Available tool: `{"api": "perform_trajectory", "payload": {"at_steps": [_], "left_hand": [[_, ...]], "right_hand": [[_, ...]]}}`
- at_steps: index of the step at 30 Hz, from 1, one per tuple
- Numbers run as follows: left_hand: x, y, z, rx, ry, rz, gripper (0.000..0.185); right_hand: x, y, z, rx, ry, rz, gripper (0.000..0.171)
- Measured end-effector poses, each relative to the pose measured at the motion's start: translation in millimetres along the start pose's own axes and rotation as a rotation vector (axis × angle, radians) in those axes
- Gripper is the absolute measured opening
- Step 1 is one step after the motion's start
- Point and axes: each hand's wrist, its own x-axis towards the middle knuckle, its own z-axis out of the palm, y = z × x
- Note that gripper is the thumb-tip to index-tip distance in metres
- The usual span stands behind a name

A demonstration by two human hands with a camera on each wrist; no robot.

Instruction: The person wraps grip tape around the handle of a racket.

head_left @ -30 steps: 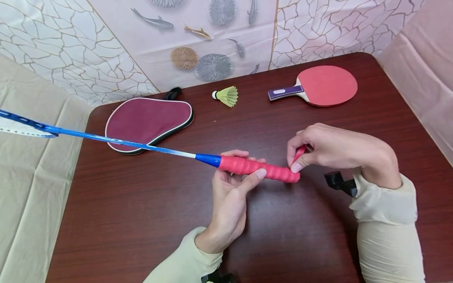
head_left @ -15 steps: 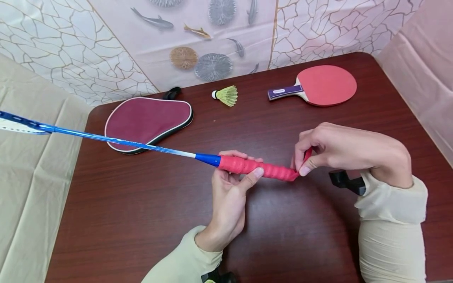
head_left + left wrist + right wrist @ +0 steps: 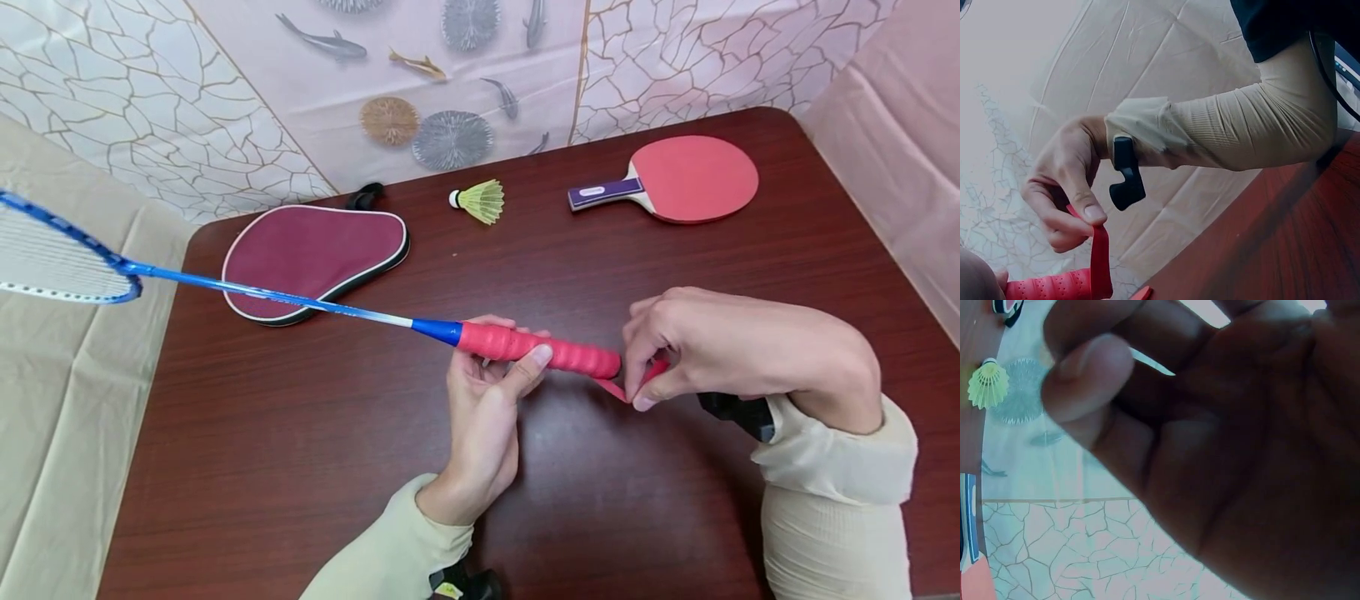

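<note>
Above a dark red-brown wooden table (image 3: pixel 300 467), the person's left hand (image 3: pixel 483 417) curls its fingers and thumb round the pink-wrapped handle (image 3: pixel 536 350) of a blue badminton racket (image 3: pixel 225 287). Just beside the handle's butt end, the right hand (image 3: pixel 720 346) pinches a loose strip of pink grip tape (image 3: pixel 1100 250) between thumb and forefinger. Farther back lie a maroon paddle case (image 3: pixel 315 254), a yellow-green shuttlecock (image 3: pixel 478 201) and a red table-tennis paddle (image 3: pixel 675 179).

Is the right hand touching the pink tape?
Touching. The left wrist view shows the right hand pinching the loose pink tape between thumb and finger.
</note>
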Motion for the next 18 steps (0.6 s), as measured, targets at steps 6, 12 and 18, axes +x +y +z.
{"api": "perform_trajectory", "payload": {"at_steps": [6, 12, 18], "left_hand": [[1.6, -5.3, 0.0, 0.005, 0.016, -0.031, 0.046], [0.3, -5.2, 0.5, 0.018, 0.018, -0.029, 0.047], [-1.6, -2.1, 2.5, 0.036, 0.004, -0.019, 0.047]], "right_hand": [[-7, 0, -5, -0.057, 0.049, 0.068, 0.026], [-6, 5, -11, -0.109, 0.094, 0.209, 0.025], [3, 12, -6, -0.155, 0.127, 0.251, 0.020]]}}
